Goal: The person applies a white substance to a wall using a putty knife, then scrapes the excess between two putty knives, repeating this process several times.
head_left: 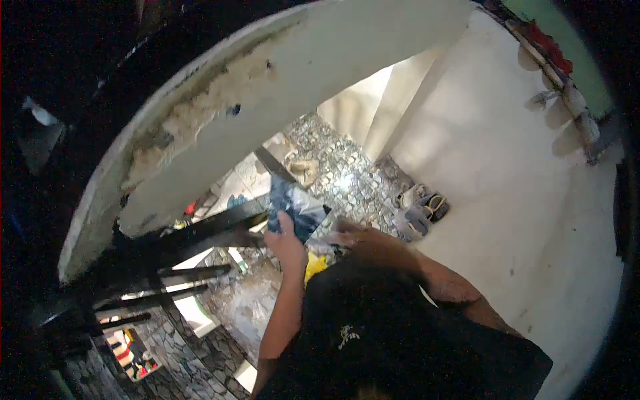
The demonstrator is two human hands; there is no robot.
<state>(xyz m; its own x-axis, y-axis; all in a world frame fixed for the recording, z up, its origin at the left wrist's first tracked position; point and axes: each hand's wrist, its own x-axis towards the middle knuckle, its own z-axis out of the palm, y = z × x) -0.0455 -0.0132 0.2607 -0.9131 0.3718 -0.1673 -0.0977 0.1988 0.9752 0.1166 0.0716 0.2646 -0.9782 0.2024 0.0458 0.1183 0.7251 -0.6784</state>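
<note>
My left hand (287, 241) is closed on a dark blue and white patterned piece (297, 208), cloth-like or a soft packet, with the thumb lying across its face. The piece stands up out of the fist, tilted, with a dark corner at its right. Close to its right side is my right hand (345, 233), smeared by motion, its fingers pointing towards the piece. Under the hands, by my black shirt (373, 327), a bright yellow thing (316, 266) shows in part.
Several shoes (425, 208) sit on the stone-patterned floor (350, 157) against the pale wall (520, 200). A dark railing (193, 230) runs along the left. Overhead curves a wall edge with peeling paint (220, 100). A pale object (303, 170) lies beyond my hands.
</note>
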